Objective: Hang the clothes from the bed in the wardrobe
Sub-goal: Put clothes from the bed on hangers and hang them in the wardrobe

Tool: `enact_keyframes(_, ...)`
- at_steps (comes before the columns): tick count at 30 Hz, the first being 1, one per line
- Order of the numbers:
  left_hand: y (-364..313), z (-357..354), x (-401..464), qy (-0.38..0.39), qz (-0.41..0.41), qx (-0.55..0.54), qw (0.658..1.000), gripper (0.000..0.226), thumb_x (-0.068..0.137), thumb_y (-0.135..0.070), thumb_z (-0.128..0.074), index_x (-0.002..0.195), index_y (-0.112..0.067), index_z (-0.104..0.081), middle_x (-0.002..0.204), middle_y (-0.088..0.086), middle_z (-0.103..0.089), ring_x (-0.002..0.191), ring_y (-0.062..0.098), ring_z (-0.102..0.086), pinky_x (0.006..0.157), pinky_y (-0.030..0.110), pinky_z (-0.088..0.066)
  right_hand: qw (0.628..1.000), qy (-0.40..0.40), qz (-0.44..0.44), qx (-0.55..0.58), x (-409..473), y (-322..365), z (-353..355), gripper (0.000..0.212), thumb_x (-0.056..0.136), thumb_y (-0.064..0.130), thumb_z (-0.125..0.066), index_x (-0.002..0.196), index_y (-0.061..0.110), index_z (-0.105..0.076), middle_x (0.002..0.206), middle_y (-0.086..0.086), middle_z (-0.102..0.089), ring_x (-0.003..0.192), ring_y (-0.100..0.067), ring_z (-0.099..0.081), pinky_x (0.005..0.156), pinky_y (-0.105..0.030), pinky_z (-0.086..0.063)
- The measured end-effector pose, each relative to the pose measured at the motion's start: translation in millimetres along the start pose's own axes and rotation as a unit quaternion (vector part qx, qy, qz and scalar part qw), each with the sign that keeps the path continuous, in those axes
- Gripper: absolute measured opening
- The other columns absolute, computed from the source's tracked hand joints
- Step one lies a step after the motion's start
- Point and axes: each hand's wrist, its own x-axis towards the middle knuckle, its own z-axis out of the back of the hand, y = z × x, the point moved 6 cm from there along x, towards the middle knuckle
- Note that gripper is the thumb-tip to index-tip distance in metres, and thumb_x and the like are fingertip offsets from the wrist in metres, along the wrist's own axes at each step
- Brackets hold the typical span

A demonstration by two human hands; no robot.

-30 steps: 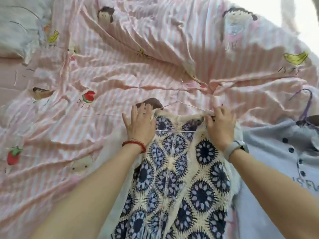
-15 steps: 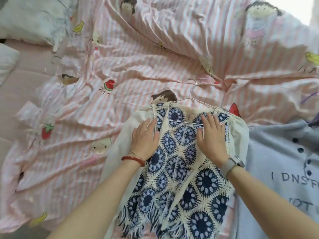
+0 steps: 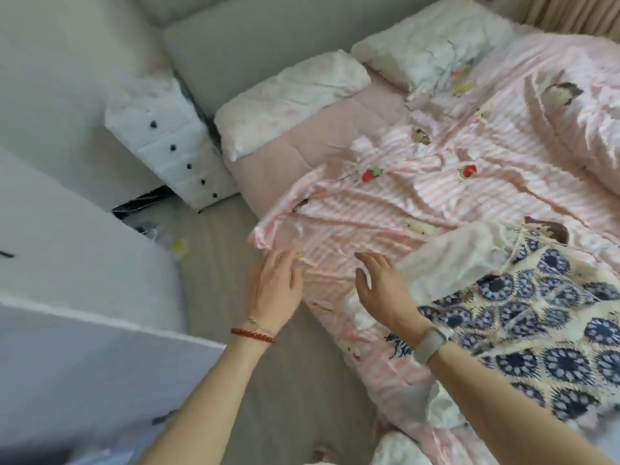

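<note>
Crocheted top [image 3: 536, 317] lies on the striped bedspread [image 3: 385, 203] at the right of the frame, untouched; left hand [image 3: 273, 290] and right hand [image 3: 382, 290] hover centre frame, fingers spread, empty. Hanging step pending: next move calls for gripping it near the collar.
</note>
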Motion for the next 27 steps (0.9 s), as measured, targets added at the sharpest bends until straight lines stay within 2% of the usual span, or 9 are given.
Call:
enact_keyframes(3, 78.6, 89.3, -84.0, -0.079, 0.071, 0.024, 0.994, 0.025, 0.081, -0.005, -0.058, 0.105, -0.004, -0.065, 0.106, 0.012, -0.066, 0.096, 0.030, -0.064, 0.086, 0.042, -0.049, 0.986, 0.084, 0.141, -0.010, -17.7, 120.2, -62.7, 0.039, 0.091, 0.016, -0.044, 0.129, 0.009, -0.047, 0.130, -0.010, -0.052, 0.123, -0.028, -0.042, 0.103, -0.039, -0.032)
enact_keyframes(7, 174.3, 197.9, -210.0, -0.144, 0.198, 0.126, 0.961, 0.027, 0.076, -0.012, -0.050, 0.093, 0.000, -0.068, 0.088, 0.014, -0.069, 0.080, 0.029, -0.067, 0.072, 0.039, -0.055, 0.927, 0.183, 0.327, -0.009, -70.6, 276.9, -147.9, 0.039, 0.092, 0.018, -0.045, 0.130, 0.012, -0.047, 0.127, -0.008, -0.054, 0.119, -0.027, -0.046, 0.100, -0.035, -0.035)
enact_keyframes(9, 206.8, 234.2, -254.8, -0.166, 0.270, 0.151, 0.937, 0.026, 0.077, -0.009, -0.054, 0.097, 0.001, -0.066, 0.094, 0.017, -0.067, 0.086, 0.032, -0.065, 0.077, 0.043, -0.052, 0.904, 0.205, 0.376, -0.016, -89.3, 325.5, -173.3, 0.041, 0.093, 0.021, -0.042, 0.134, 0.016, -0.042, 0.134, -0.003, -0.048, 0.127, -0.022, -0.039, 0.103, -0.032, -0.029)
enact_keyframes(11, 238.4, 281.5, -317.8, -0.197, 0.369, 0.189, 0.888, 0.027, 0.077, -0.005, -0.060, 0.103, -0.001, -0.065, 0.105, 0.017, -0.065, 0.098, 0.034, -0.062, 0.085, 0.046, -0.047, 0.862, 0.231, 0.451, -0.011, -118.9, 391.4, -206.3, 0.042, 0.094, 0.022, -0.040, 0.135, 0.017, -0.040, 0.137, 0.000, -0.045, 0.131, -0.019, -0.034, 0.105, -0.029, -0.023)
enact_keyframes(15, 271.0, 359.7, -409.3, -0.251, 0.476, 0.246, 0.806, 0.031, 0.085, -0.011, -0.057, 0.116, -0.008, -0.061, 0.124, 0.012, -0.055, 0.118, 0.029, -0.049, 0.095, 0.045, -0.037, 0.788, 0.270, 0.554, 0.021, -172.3, 505.9, -250.2, 0.041, 0.094, 0.018, -0.041, 0.135, 0.015, -0.042, 0.136, -0.002, -0.047, 0.129, -0.019, -0.037, 0.104, -0.027, -0.024)
enact_keyframes(19, 283.5, 428.5, -452.0, -0.316, 0.492, 0.311, 0.750, 0.029, 0.084, -0.009, -0.057, 0.112, -0.008, -0.062, 0.121, 0.011, -0.058, 0.113, 0.030, -0.052, 0.091, 0.045, -0.039, 0.736, 0.333, 0.581, 0.100, -210.7, 600.7, -284.5, 0.038, 0.094, 0.014, -0.042, 0.132, 0.010, -0.045, 0.132, -0.008, -0.050, 0.124, -0.025, -0.043, 0.104, -0.033, -0.031)
enact_keyframes(22, 303.0, 473.6, -458.7, -0.324, 0.474, 0.381, 0.724, 0.032, 0.081, -0.012, -0.052, 0.111, -0.008, -0.063, 0.117, 0.011, -0.061, 0.113, 0.029, -0.055, 0.092, 0.046, -0.040, 0.720, 0.373, 0.560, 0.168, -225.7, 667.9, -305.5, 0.032, 0.094, 0.011, -0.042, 0.124, 0.007, -0.053, 0.126, -0.011, -0.056, 0.117, -0.025, -0.050, 0.099, -0.024, -0.032)
enact_keyframes(24, 329.4, 496.3, -459.3, -0.291, 0.507, 0.387, 0.713, 0.035, 0.087, -0.016, -0.050, 0.121, -0.012, -0.058, 0.127, 0.009, -0.055, 0.126, 0.026, -0.045, 0.101, 0.045, -0.032, 0.720, 0.413, 0.518, 0.206, -231.3, 709.2, -321.1, 0.030, 0.095, 0.009, -0.042, 0.121, 0.006, -0.055, 0.121, -0.012, -0.059, 0.111, -0.026, -0.054, 0.091, -0.018, -0.034)
enact_keyframes(27, 377.0, 514.0, -465.4, -0.222, 0.589, 0.357, 0.690, 0.046, 0.095, -0.030, -0.035, 0.140, -0.022, -0.033, 0.149, 0.000, -0.029, 0.140, 0.018, -0.016, 0.111, 0.043, -0.009, 0.708, 0.476, 0.470, 0.227, -241.7, 757.3, -346.3, 0.031, 0.096, 0.010, -0.041, 0.123, 0.003, -0.053, 0.122, -0.014, -0.059, 0.108, -0.025, -0.056, 0.086, -0.012, -0.034)
